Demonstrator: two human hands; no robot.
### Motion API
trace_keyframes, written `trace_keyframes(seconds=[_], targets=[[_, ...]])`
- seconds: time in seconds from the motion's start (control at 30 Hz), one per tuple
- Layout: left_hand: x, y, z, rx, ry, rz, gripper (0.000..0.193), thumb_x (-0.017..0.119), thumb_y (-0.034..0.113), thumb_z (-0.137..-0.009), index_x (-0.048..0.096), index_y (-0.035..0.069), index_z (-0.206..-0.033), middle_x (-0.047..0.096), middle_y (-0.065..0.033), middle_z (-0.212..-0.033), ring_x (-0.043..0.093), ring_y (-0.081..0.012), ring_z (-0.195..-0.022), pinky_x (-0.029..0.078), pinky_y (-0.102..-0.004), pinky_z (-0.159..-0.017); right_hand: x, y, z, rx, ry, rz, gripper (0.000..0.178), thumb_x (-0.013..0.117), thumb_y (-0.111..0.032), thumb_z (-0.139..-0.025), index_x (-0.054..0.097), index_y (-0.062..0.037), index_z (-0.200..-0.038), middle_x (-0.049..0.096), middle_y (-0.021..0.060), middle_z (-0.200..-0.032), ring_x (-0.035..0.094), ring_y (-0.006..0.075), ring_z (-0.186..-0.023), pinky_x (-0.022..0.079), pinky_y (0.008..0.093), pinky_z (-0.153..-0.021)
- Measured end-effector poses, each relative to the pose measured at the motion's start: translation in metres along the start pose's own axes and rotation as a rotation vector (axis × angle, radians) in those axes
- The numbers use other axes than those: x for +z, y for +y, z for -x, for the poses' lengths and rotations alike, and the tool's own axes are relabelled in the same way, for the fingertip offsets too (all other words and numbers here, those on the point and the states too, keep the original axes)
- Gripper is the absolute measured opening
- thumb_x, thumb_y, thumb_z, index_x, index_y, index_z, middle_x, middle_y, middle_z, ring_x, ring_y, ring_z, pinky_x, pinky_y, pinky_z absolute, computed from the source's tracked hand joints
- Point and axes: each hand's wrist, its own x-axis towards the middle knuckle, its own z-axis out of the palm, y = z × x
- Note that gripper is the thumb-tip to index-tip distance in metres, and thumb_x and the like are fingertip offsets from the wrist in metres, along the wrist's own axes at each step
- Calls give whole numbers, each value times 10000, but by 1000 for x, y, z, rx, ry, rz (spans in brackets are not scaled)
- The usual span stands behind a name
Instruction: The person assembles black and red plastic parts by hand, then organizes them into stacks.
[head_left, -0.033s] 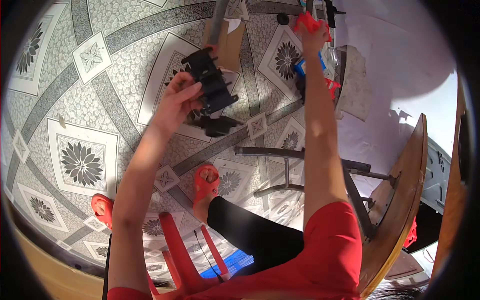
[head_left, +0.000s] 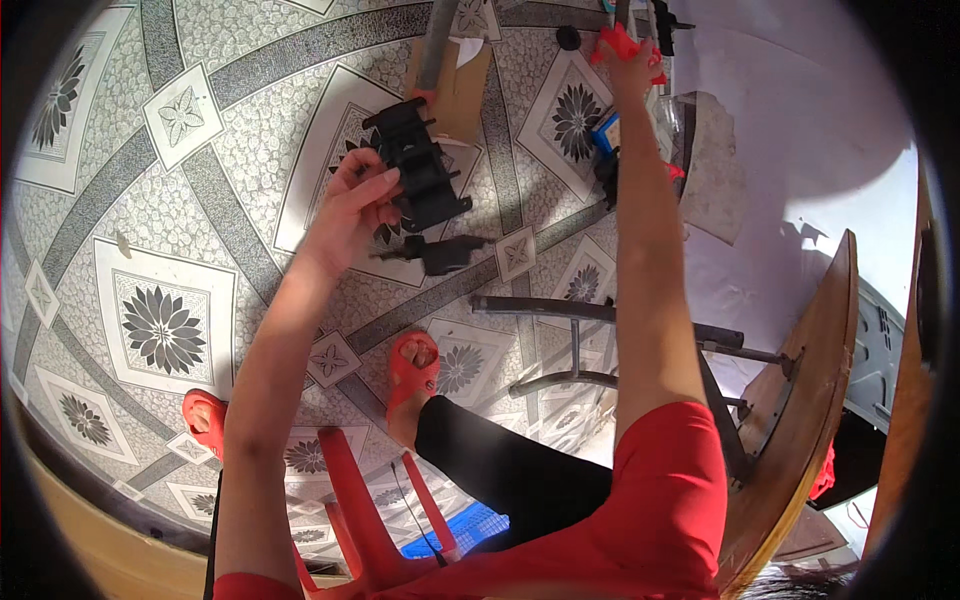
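Note:
My left hand pinches the left side of a black plastic bracket with several hollow bays, held above the tiled floor. Lower down, beside the bracket, is another black part, possibly resting on the floor. My right arm stretches far forward. At its end my right hand has its fingers on a crumpled-looking red piece, whose kind I cannot make out. Near that forearm sit a blue piece and a small red piece, partly hidden by the arm.
A grey metal tube rises by a brown cardboard piece. White sheeting covers the right side. A tilted wooden board with dark metal legs stands at right. Below are a red plastic stool and a blue basket.
My right arm has shifted slightly to the right, covering more of the small red piece. The bracket in my left hand has tilted a little.

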Motion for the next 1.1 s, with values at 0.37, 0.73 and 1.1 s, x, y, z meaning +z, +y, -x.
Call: trace_keyframes(seconds=[0.37,0.73,1.1], targets=[[-16,51,51,21,116,-63,454,669,188,-872,515,39,-1273,526,-146,-1329,505,-302,-1246,423,-518,-1043,-93,-196,170,123,-114,-615,397,795,-168,-673,563,-47,-973,414,135,-1161,455,303,-1050,415,399,-890],[-41,84,85,-131,112,-139,758,577,-7,-777,320,33,-1489,507,-109,-1397,513,-237,-1263,379,-363,-1100,-125,-191,206,-65,-294,-658,353,717,-156,-792,538,-23,-1066,533,117,-965,543,273,-868,462,408,-804],[42,94,93,-480,-318,-1299,827,756,131,-563,448,45,-1325,598,-79,-1043,583,-184,-997,453,-298,-920,-91,52,148,53,-222,82,520,653,-133,-776,517,-58,-1273,672,164,-1047,647,388,-974,513,413,-825]])
